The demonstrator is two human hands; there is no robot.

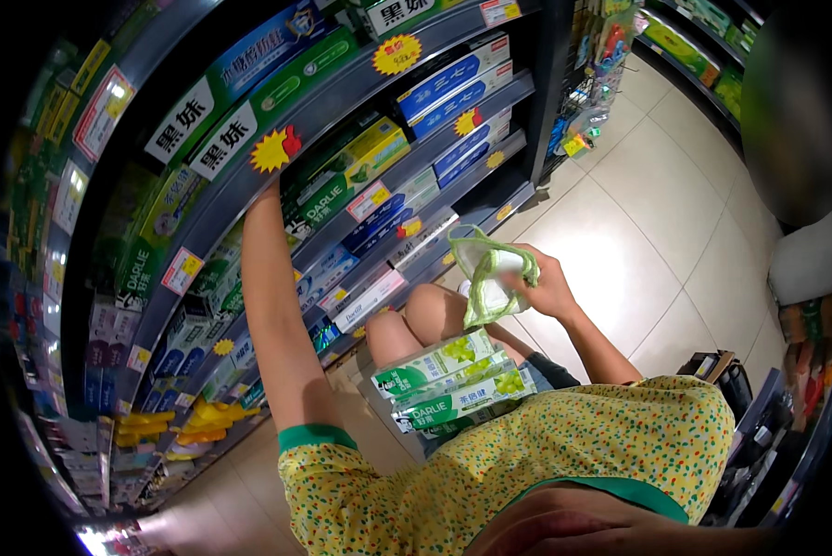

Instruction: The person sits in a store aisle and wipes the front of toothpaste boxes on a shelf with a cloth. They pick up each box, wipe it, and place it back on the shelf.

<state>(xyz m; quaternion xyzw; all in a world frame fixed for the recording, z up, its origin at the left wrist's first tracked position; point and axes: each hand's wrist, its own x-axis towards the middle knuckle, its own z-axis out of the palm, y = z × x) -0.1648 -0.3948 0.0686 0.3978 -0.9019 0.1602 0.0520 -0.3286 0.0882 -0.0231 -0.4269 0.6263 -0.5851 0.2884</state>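
Note:
My left hand is out of view; the left forearm reaches between the shelves, and its far end is hidden by a shelf edge (214,198) with a yellow star tag. Near that forearm stand green Darlie toothpaste boxes (329,198). My right hand (546,283) is closed on a white cloth with green edging (489,278), bunched and hanging in loose folds above my knees. Several green and white Darlie toothpaste boxes (458,402) with pictures of green fruit lie stacked on my lap.
Shelves of boxed toothpaste, including blue and white boxes (451,90), curve along the left and front. Small goods hang on a wire rack (590,83) at the shelf end. Pale floor tiles (638,208) lie to the right, with more stocked shelving (694,55) beyond.

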